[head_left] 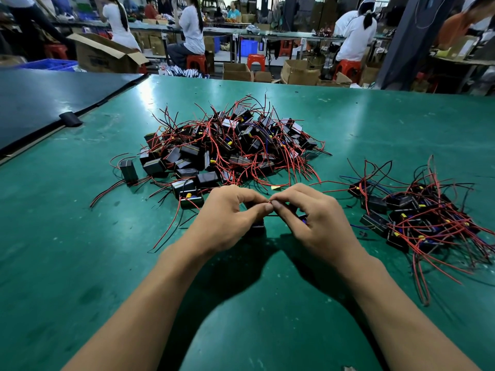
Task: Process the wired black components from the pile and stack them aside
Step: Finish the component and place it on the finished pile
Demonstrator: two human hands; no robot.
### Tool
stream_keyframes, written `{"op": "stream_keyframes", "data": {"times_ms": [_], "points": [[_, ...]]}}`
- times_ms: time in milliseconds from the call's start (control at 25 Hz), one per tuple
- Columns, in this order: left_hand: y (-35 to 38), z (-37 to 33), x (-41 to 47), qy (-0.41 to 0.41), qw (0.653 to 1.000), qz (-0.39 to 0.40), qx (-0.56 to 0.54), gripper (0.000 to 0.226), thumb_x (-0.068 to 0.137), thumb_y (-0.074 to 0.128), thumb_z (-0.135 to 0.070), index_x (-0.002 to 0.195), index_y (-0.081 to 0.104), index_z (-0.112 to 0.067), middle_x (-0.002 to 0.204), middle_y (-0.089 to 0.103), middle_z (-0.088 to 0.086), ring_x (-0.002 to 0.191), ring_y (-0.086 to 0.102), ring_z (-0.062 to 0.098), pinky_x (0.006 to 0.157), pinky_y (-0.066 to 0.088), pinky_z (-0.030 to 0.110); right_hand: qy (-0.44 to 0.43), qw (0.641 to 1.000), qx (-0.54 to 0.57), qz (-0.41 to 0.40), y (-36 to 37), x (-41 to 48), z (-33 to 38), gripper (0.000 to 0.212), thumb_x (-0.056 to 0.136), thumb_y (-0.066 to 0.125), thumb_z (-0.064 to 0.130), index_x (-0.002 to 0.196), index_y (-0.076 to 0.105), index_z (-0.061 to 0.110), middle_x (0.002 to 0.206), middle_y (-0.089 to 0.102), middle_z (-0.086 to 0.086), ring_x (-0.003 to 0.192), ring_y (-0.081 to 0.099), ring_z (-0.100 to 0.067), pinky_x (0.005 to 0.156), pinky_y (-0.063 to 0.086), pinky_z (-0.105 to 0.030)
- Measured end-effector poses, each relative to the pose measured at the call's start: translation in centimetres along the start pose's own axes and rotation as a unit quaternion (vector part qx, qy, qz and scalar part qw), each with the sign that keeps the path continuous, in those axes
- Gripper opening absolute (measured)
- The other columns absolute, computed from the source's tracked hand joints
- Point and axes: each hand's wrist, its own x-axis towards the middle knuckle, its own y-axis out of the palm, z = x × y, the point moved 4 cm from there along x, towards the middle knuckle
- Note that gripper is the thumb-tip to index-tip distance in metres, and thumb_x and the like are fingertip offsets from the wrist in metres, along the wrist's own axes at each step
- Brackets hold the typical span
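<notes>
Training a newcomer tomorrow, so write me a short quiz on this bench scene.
1. True or false: the larger heap of black box-shaped wired components lies on the person's right side.
2. What do the left hand and right hand pinch between them? A: thin red wire; B: yellow tape; C: blue crate.
3. Fill in: the flat bench mat is coloured ___.
Key: 1 false; 2 A; 3 green.
</notes>
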Motion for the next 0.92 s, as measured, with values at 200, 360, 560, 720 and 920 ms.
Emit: {"op": "stream_keyframes", "data": {"times_ms": [200,360,560,720,920], "points": [[-0.1,-0.1,-0.1,-0.027,1.000,-0.005,0.016,0.006,0.084,0.076,-0.023,0.084,0.080,-0.019,0.069,0.073,-0.006,0.061,0.058,-0.008,0.060,0.038,0.004,-0.035,0.993,-0.113,0.000,-0.5,0.1,0.9,0.012,0.091,0.064,0.024,0.092,0.073,0.016,0.088,0.068,0.003,0.078,0.063,-0.021,0.066,0.043,-0.037],[0.2,-0.5,-0.3,-0.043,0.999,-0.017,-0.022,0.003,0.082,0.078,-0.017,0.083,0.079,-0.017,0.071,0.074,-0.001,0.059,0.064,0.001,0.059,0.047,0.010,-0.005,0.992,-0.122,0.017,-0.6,0.4,1.1,0.020,0.089,0.057,0.030,0.084,0.070,0.015,0.080,0.064,0.002,0.076,0.060,-0.023,0.068,0.036,-0.035],[0.4,-0.9,-0.5,-0.022,1.000,-0.004,0.002,0.007,0.080,0.075,-0.009,0.082,0.079,-0.015,0.073,0.073,-0.002,0.070,0.065,0.007,0.066,0.049,0.015,0.088,0.993,-0.027,0.070,-0.2,0.3,0.7,0.017,0.089,0.059,0.029,0.077,0.064,0.017,0.074,0.060,0.008,0.071,0.054,-0.015,0.069,0.042,-0.036],[0.2,-1.0,-0.5,0.003,1.000,0.018,0.019,0.006,0.082,0.076,-0.012,0.087,0.080,-0.013,0.075,0.071,-0.008,0.077,0.064,0.005,0.070,0.048,0.014,0.213,0.969,0.099,0.081,0.2,0.1,-0.1,0.020,0.086,0.067,0.022,0.067,0.063,0.016,0.058,0.055,0.006,0.054,0.044,-0.003,0.053,0.036,-0.020],[0.4,-0.6,-0.4,-0.004,1.000,0.029,0.005,0.004,0.083,0.076,-0.015,0.085,0.079,-0.017,0.073,0.071,-0.011,0.069,0.061,-0.003,0.068,0.044,0.010,0.276,0.942,0.160,0.108,0.1,0.1,-0.5,0.024,0.087,0.064,0.020,0.064,0.066,0.018,0.061,0.057,-0.003,0.054,0.044,-0.010,0.047,0.038,-0.018]]}}
